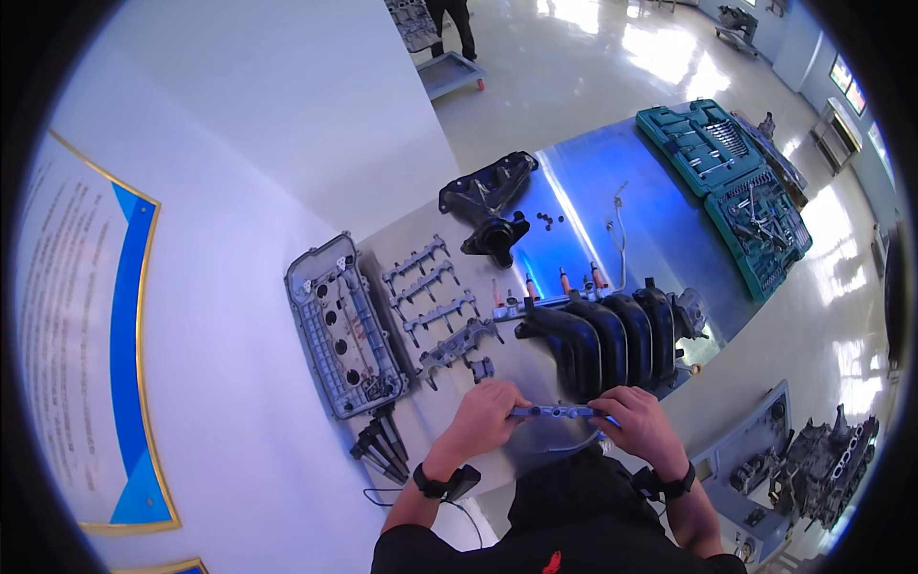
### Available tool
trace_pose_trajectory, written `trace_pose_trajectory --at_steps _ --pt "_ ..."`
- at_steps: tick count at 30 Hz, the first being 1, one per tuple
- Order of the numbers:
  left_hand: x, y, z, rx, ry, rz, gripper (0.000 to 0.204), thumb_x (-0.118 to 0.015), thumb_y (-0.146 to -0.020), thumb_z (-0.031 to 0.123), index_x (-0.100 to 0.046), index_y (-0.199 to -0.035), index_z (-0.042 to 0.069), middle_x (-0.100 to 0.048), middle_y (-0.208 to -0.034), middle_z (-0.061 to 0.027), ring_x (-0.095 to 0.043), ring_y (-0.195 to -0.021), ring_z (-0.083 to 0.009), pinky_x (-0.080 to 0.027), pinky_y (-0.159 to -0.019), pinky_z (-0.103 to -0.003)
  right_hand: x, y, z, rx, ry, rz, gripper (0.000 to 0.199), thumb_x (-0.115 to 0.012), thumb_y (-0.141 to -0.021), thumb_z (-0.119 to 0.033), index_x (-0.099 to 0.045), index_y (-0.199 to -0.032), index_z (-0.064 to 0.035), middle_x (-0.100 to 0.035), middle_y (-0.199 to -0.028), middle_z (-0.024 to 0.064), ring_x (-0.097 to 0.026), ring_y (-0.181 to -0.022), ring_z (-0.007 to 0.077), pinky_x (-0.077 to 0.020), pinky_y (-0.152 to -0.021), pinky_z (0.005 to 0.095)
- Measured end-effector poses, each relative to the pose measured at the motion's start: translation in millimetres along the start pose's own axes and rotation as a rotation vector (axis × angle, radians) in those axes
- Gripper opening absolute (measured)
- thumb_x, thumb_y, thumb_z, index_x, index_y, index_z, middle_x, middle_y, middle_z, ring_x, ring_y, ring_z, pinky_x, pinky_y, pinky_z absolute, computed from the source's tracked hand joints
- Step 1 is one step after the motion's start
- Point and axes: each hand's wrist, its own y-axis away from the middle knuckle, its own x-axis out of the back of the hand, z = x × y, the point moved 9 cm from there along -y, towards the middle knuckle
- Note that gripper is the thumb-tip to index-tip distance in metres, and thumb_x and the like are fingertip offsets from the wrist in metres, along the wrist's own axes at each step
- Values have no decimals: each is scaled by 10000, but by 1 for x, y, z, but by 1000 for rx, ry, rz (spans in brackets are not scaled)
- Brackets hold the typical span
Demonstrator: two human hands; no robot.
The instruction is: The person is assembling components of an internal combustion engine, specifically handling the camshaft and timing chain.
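A slim metal rail (555,412) is gripped at its two ends by the left hand (483,413) and right hand (639,424), level above the near edge of the surface (660,239). Just beyond the hands a black manifold (612,340) is seen. Left of it, bearing caps (435,306) (in rows) and a grey cover (342,325) are laid; far right, a teal tool case (732,187).
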Motion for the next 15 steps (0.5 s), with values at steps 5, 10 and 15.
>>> trace_pose_trajectory --at_steps 5,10,15 --pt "-13 -20 -23 -18 48 -100 215 -773 -692 120 -612 -826 73 -602 -787 -76 -596 -741 -289 -459 -678 -372 -15 -3 23 -176 -9 -27 248 -748 -744 -152 -667 -965 -74 -597 -870 49 -605 -807 245 -484 -714 364" --pt "-3 -48 -78 94 213 -239 166 -765 -736 89 -639 -840 52 -650 -841 -64 -639 -797 -240 -492 -727 -333 4 0 33 -228 90 151 228 -759 -701 -117 -676 -911 -77 -582 -850 49 -576 -799 249 -459 -700 369" --pt "102 -16 -359 607 36 233 175 -604 -904 166 -657 -996 27 -696 -858 -112 -664 -762 -210 -505 -719 -323 21 24 51 -323 166 181 234 -754 -676 -90 -675 -895 -70 -581 -826 55 -568 -803 268 -453 -699 384"
